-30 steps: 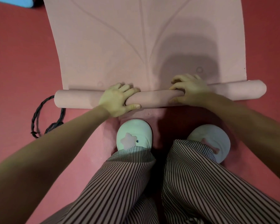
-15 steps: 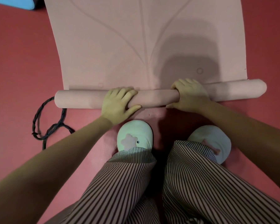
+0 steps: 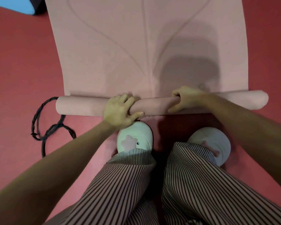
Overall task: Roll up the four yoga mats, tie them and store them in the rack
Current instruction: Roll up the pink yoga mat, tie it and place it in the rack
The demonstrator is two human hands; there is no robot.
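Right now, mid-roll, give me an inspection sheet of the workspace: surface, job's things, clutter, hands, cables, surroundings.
Surface: red floor, with the mat spread on it.
Job's things: pink yoga mat partly rolled, roll at the near end; black cord loose on the floor by the roll's left end.
Clutter: nothing seen.
Hands: left hand and right hand both grip the roll near its middle.
Cables: nothing seen besides the cord.
Surroundings: blue object at the top left corner, cut off; pale slippers just behind the roll; rack not in view.

pink yoga mat (image 3: 136, 51) | partly rolled, near end a tight roll | flat remainder on red floor | dark cord (image 3: 44, 125) beside left end
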